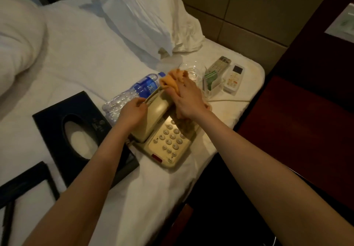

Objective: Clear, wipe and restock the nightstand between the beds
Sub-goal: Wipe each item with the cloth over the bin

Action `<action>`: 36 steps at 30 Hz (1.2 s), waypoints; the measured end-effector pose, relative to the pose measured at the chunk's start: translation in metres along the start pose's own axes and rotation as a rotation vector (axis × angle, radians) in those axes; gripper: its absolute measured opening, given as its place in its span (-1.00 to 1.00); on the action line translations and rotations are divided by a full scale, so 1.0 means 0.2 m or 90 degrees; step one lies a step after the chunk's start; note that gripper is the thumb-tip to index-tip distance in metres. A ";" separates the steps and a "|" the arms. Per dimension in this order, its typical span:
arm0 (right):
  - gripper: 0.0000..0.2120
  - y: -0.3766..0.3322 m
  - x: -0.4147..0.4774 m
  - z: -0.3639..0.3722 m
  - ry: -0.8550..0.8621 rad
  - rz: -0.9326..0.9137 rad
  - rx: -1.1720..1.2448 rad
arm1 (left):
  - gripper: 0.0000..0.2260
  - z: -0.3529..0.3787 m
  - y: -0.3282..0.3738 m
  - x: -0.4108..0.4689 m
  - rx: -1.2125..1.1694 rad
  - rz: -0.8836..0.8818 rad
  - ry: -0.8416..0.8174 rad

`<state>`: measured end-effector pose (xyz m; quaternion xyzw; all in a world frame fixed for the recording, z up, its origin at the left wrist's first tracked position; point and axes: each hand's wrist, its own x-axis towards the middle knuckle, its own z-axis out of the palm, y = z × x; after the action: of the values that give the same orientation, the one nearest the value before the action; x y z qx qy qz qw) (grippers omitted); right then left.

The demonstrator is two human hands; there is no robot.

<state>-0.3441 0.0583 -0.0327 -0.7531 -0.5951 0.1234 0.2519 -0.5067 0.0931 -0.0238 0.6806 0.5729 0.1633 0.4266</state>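
The phone (162, 130) is smooth, shiny cream plastic. The orange cloth (173, 80) looks soft and crumpled. The water bottle (134, 92) is clear, bumpy plastic with a glossy blue label. The bed sheet (76, 57) is white matt cloth. The tissue box (57, 115) is dark and smooth.

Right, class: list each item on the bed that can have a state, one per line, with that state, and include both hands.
telephone handset: on its cradle, steadied by the left hand
left hand: gripping the handset
right hand: holding the orange cloth
orange cloth: bunched, pressed against the phone
water bottle: lying on its side, capped
tissue box: tissue showing in the opening
glass: upright, looks empty
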 end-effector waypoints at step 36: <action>-0.64 -0.40 0.10 0.09 -0.223 0.071 -0.468 | -0.53 -0.14 -0.12 -0.01 0.105 0.010 -0.153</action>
<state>-0.4151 0.0960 -0.0034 -0.7917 -0.5917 0.0421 -0.1460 -0.5420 0.1026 -0.0246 0.7322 0.5240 0.0363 0.4336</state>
